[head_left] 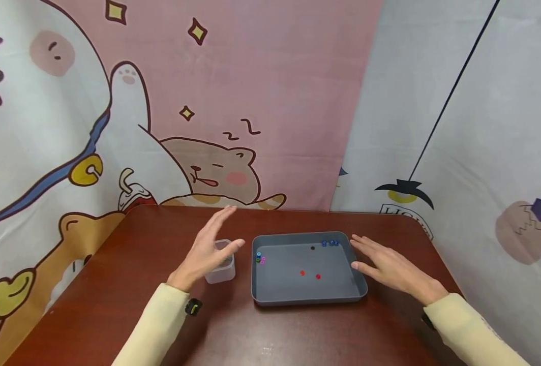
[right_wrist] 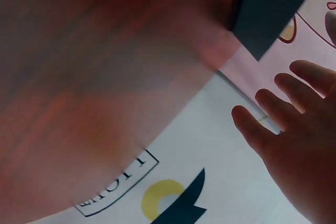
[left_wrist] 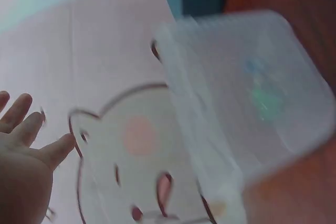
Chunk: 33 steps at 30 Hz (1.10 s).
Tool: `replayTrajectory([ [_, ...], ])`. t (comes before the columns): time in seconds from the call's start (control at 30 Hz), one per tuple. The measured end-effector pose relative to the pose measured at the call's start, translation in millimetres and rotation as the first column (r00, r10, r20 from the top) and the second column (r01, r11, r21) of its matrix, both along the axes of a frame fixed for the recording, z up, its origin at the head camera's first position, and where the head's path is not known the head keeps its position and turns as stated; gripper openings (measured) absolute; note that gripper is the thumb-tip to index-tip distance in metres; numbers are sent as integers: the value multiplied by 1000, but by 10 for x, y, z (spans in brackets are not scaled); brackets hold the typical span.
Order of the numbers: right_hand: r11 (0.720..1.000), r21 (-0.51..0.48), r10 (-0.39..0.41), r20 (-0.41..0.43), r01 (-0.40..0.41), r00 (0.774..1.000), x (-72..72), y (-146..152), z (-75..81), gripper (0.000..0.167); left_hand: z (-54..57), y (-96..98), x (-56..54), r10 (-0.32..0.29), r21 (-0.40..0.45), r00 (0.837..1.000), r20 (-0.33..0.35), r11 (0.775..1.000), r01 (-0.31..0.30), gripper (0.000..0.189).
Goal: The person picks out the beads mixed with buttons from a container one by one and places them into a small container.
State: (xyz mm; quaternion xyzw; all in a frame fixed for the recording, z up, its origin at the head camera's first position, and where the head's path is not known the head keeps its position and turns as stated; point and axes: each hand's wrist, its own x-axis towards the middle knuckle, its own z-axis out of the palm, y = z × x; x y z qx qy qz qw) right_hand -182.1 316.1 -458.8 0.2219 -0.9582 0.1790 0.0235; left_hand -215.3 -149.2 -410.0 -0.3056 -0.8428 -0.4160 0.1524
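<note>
My left hand (head_left: 205, 252), fingers straight and thumb spread, hovers over a translucent plastic container (head_left: 222, 274) and hides part of it. In the left wrist view, blurred green (left_wrist: 268, 103) and blue bits show through the container's wall. A grey tray (head_left: 279, 291) stands to the right of the container. Small bead-like pieces lie in it: several blue ones (head_left: 330, 243) at the far right, two red ones (head_left: 318, 277) near the middle, a dark one (head_left: 312, 248), and a pink, green and blue cluster (head_left: 262, 259) at the left. Beside the tray's right rim, my right hand (head_left: 391, 268) is held with straight fingers, holding nothing.
The reddish-brown table (head_left: 293, 333) carries the tray and the container. Behind it hangs a cloth backdrop (head_left: 289, 101) with cartoon animals, reaching round to the right side. Both wrists wear dark devices (head_left: 193, 306) below the hands.
</note>
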Motion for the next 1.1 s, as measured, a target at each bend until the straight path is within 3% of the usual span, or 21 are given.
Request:
replayTrajectory([
  [0.23, 1000, -11, -21, 81, 22, 996, 24, 62, -108, 74, 115, 478, -58, -137, -93, 991, -7, 986, 136, 77],
  [0.4, 999, -27, -20, 98, 23, 995, 34, 85, -142, 75, 147, 765, -127, -184, -184, 983, 6, 966, 181, 71],
  [0.5, 999, -35, -1, 94, 5, 996, 30, 87, -167, 74, 158, 921, -167, -193, -243, 980, 48, 949, 199, 68],
  [0.67, 999, -33, 21, 86, -18, 996, 38, 84, -190, 72, 126, 1139, -253, -219, -323, 966, 140, 912, 253, 67],
  [0.87, 999, -27, 26, 86, -23, 996, 52, 82, -194, 70, 56, 1393, -363, -285, -396, 945, 161, 858, 327, 62],
  [1.1, 999, -17, 33, 90, -32, 995, 61, 92, -219, 67, -58, 1675, -433, -307, -470, 926, 219, 799, 376, 55],
])
